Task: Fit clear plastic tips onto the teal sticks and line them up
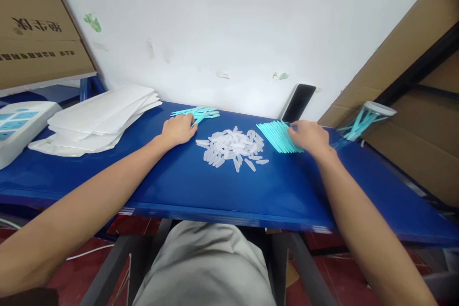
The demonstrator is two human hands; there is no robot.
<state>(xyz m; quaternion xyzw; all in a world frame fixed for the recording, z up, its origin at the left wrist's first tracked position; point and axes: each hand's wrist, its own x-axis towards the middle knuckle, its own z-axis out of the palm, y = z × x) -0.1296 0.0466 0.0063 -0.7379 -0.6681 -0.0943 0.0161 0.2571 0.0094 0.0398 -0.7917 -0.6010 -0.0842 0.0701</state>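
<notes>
My left hand point(178, 129) rests at the near side of a loose pile of thin teal sticks point(210, 114). Its fingers are curled, and a stick runs out from between thumb and fingertips. At the right, a neat row of parallel teal sticks point(276, 135) lies slanted on the table. My right hand point(311, 136) is over the right end of this row, fingers bent inward. Whatever those fingertips hold is hidden. Between the hands lies a heap of small, translucent whitish flat pieces point(234, 145).
A blue table point(215, 191) stands against a white wall. White bags or sheets point(103, 114) are stacked at left beside a white device point(27, 122). A phone point(299, 102) leans on the wall. A clear container point(358, 122) with teal sticks lies tilted at right, near cardboard point(409, 138).
</notes>
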